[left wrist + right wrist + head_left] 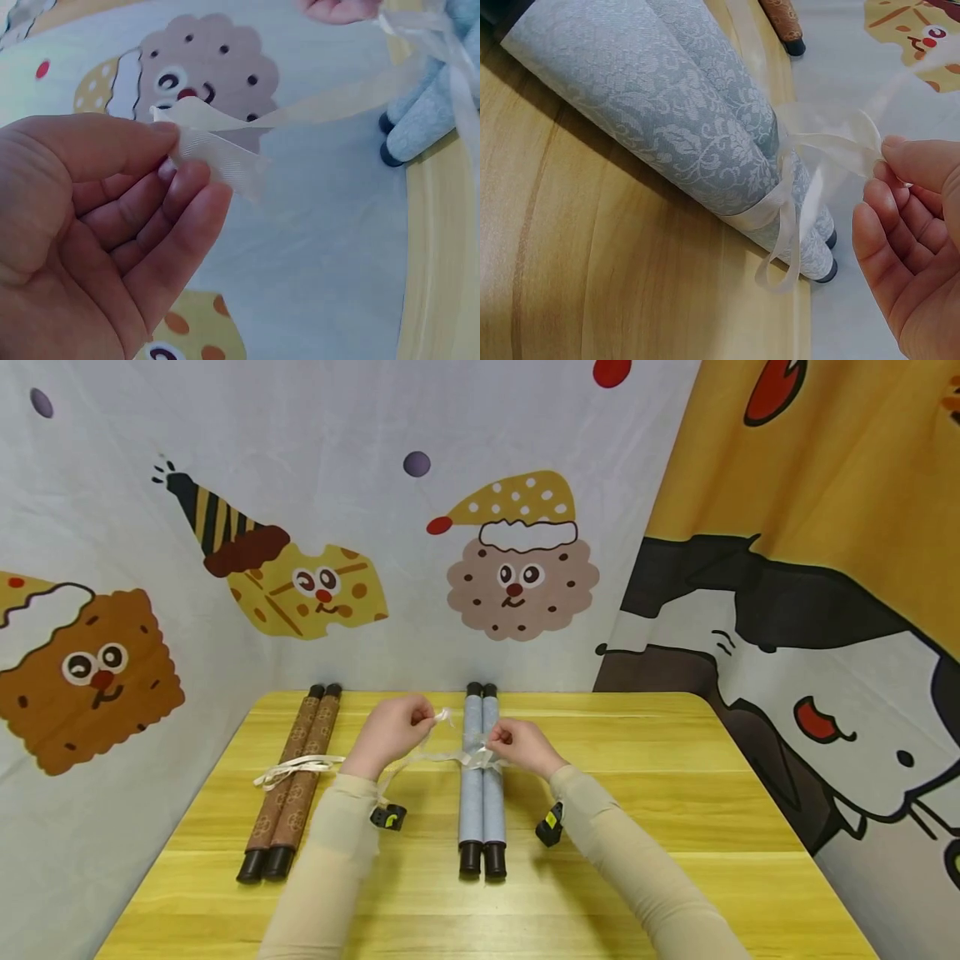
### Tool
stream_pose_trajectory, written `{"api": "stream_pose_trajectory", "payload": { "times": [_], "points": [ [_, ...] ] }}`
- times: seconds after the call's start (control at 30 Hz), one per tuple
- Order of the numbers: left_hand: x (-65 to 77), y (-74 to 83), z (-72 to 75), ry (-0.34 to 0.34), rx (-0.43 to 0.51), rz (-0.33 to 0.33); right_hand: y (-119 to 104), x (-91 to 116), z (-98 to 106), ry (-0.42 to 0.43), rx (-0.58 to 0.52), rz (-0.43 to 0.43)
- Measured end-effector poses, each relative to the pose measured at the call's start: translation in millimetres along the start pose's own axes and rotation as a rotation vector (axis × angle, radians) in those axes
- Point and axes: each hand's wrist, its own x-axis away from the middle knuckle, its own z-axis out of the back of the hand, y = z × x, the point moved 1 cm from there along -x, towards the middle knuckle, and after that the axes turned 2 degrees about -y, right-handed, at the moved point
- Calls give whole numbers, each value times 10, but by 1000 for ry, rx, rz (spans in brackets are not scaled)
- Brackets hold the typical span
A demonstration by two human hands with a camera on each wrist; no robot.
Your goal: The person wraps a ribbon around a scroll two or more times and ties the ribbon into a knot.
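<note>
Two light-blue patterned scroll rolls (472, 806) with dark end knobs lie side by side mid-table, a white ribbon (757, 214) wrapped round them. My left hand (393, 731), left of the rolls and raised over the table, pinches one ribbon end (217, 157) between thumb and fingers. From there the ribbon stretches across to the rolls. Right over the wrap, my right hand (525, 745) pinches another part of the ribbon (847, 154) between thumb and forefinger. A ribbon loop (784, 274) hangs beside the rolls in the right wrist view.
On the left lie two brown patterned rolls (291, 810) with black knobs, tied with a cream ribbon bow (281, 770). The wooden table (637, 843) meets a cartoon-printed cloth (337, 660) at its back edge. Each wrist bears a small black device (551, 825).
</note>
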Motion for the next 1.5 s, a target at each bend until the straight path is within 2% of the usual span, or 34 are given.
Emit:
{"api": "stream_pose_trajectory", "payload": {
  "times": [0.27, 0.43, 0.6, 0.77, 0.87, 0.97, 1.1, 1.23, 1.33, 1.5],
  "points": [
    [100, -123, 229, 151, 76, 79, -41, -5, 29, 2, 6, -14],
    [164, -190, 408, 237, 61, 105, -32, -18, 47, -18, 34, 6],
    [205, -200, 479, 252, 50, 114, 0, -34, 69, -20, 64, 31],
    [207, -105, 418, 221, 42, 28, 6, -52, 86, -24, 86, 50],
    [183, -32, 313, 166, 39, -28, -19, -50, 102, -32, 93, 56],
    [140, 42, 153, 77, 50, -80, -52, -50, 118, -38, 90, 61],
    [79, 115, -147, -55, 70, -145, -74, -63, 132, -51, 96, 71],
    [59, 195, -477, -150, 107, -207, -73, -78, 148, -64, 110, 90],
    [63, 255, -716, -180, 131, -230, -69, -86, 161, -67, 114, 98],
    [70, 311, -1051, -192, 162, -193, -62, -89, 165, -77, 124, 92]
  ]
}}
